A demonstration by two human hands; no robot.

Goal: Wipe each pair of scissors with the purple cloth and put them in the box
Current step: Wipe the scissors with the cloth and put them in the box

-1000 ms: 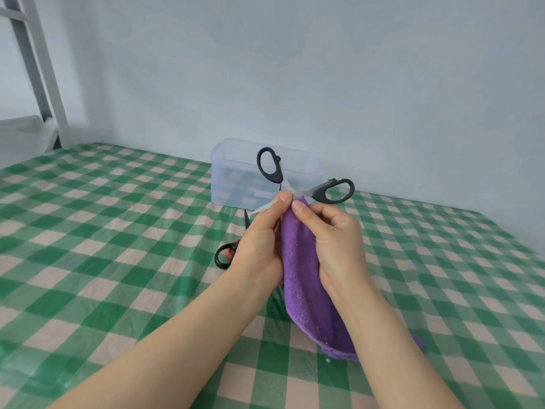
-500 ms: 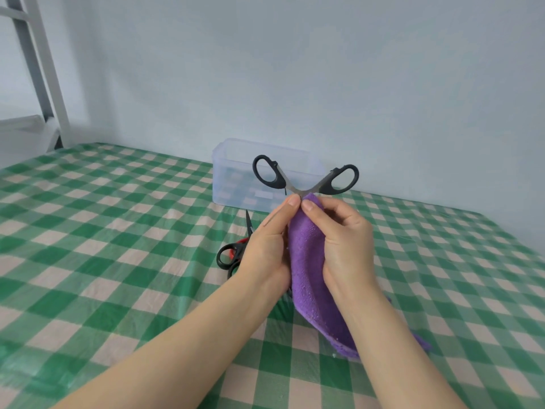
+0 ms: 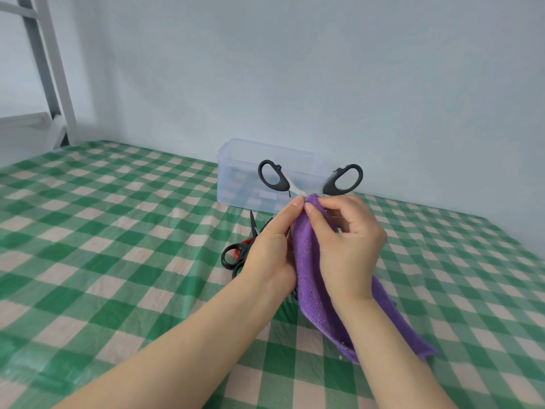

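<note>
Up close, the left hand's [image 3: 271, 249] thumb and forefinger tips [image 3: 296, 202] press together, pinching the scissors [image 3: 282, 183] just under the pivot. The right hand's [image 3: 351, 246] fingertips [image 3: 309, 208] touch them and pinch the cloth [image 3: 312, 290] top, the other fingers curled. The blades are hidden between the palms; both black handles splay open above the fingers. Another pair [image 3: 253, 224] lies on the table [image 3: 118, 231] behind the left hand. Beyond stands the box [image 3: 236, 178], its pale label too blurred to read.
</note>
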